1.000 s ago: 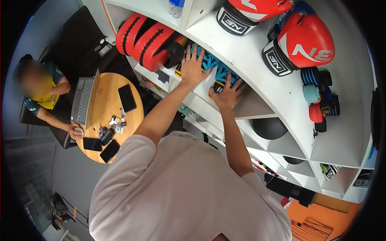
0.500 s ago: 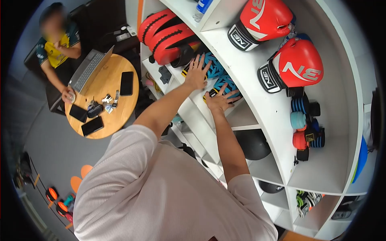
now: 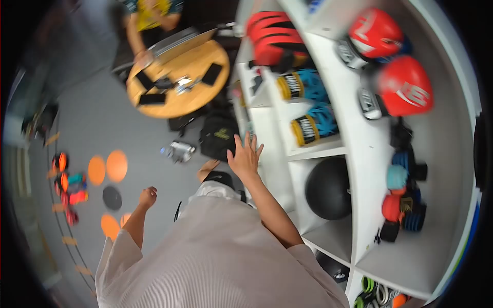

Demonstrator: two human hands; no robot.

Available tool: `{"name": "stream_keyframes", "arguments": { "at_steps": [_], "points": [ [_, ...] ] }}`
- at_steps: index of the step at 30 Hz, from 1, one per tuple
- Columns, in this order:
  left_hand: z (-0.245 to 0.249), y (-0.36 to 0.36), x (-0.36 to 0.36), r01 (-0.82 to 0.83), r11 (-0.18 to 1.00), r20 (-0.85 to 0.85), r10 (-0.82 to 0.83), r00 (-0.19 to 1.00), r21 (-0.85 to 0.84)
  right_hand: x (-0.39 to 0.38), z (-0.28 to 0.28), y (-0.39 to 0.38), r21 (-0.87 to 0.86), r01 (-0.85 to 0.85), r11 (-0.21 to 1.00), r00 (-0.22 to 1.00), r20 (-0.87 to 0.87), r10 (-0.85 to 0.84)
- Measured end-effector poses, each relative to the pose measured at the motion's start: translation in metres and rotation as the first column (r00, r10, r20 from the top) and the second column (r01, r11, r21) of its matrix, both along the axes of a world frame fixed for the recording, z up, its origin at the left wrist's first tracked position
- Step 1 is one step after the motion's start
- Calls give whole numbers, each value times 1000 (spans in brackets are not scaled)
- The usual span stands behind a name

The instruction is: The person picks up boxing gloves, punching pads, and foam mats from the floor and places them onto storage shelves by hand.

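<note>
My right hand (image 3: 245, 158) is open, its fingers spread, near the edge of the white shelf unit (image 3: 277, 159). It touches nothing that I can see. On the shelf beyond it lie two blue boxing gloves with black and yellow cuffs, the upper glove (image 3: 311, 85) and the lower glove (image 3: 323, 120), side by side. My left hand (image 3: 148, 197) hangs low over the grey floor at my left side, its fingers curled in, and nothing shows in it.
Red boxing gloves (image 3: 405, 87) and rolled hand wraps (image 3: 396, 177) sit on the right shelf. Red pads (image 3: 275, 38) lie at the back, a black ball (image 3: 328, 188) in a cubby. A person sits at a round table (image 3: 205, 100). A black bag (image 3: 218, 136) stands on the floor.
Both hands have come off the blue gloves, which stay on the shelf. My left hand has dropped to my side and curled; my right has drawn back. The view has shifted.
</note>
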State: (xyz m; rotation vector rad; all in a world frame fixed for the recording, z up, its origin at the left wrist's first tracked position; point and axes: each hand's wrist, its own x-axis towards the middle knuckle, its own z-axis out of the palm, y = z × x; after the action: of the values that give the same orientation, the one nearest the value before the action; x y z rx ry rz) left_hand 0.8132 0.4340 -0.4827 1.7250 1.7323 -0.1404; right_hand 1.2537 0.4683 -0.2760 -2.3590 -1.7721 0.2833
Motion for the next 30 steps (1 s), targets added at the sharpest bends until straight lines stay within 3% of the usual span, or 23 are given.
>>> {"name": "stream_keyframes", "arguments": {
  "at_steps": [1,3,5,6,7,8,9,11,13,15,16,19,22,26,29,30],
  "points": [
    [5,-33,-29,-76,995,33,74,997,69,-16,-19,-17,-50,-101,994,991,-92,96],
    [6,-98,-74,-276,949,127,259,958,150,-40,-53,-49,-325,-194,926,953,-285,99],
    [11,-151,-80,-553,829,322,503,802,82,-62,-32,-47,-628,-320,710,934,-334,125],
    [17,-164,-72,-687,726,449,614,650,1,-67,-49,-47,-472,-384,793,894,-404,193],
    [36,-174,-61,-733,680,473,654,590,-26,-70,-73,-53,-305,-424,853,845,-472,251],
    [37,-189,-57,-763,644,612,626,484,-56,-73,-90,-55,-214,-434,875,803,-532,268],
    [47,-207,-62,-799,600,607,650,456,-43,-79,-106,-63,-131,-431,893,760,-586,281],
    [62,-222,-45,-775,614,613,672,416,-147,-79,-141,-80,-179,-496,850,710,-648,277],
    [53,-240,-44,-817,541,654,694,302,-197,-81,-134,-93,-270,-565,780,716,-631,300],
    [55,-266,-54,-788,572,526,753,395,-227,-85,-138,-108,-439,-561,701,700,-704,119],
    [53,-275,-60,-821,526,530,771,352,-220,-91,-143,-113,-509,-558,656,729,-679,93],
    [48,-311,-82,-871,460,523,792,315,-172,-113,-169,-122,-500,-624,601,687,-718,116],
    [64,-342,-122,-909,290,525,845,97,-299,-170,-181,-104,-518,-673,528,672,-726,144],
    [68,-393,-193,-930,138,502,863,-55,-340,-270,-164,-81,-433,-626,649,620,-781,77],
    [78,-420,-250,-952,103,498,866,-57,-287,-343,-132,-84,-455,-501,736,568,-814,-117],
    [81,-426,-270,-955,91,495,866,-64,-282,-362,-134,-86,-455,-512,729,565,-817,-112]
  ]
}}
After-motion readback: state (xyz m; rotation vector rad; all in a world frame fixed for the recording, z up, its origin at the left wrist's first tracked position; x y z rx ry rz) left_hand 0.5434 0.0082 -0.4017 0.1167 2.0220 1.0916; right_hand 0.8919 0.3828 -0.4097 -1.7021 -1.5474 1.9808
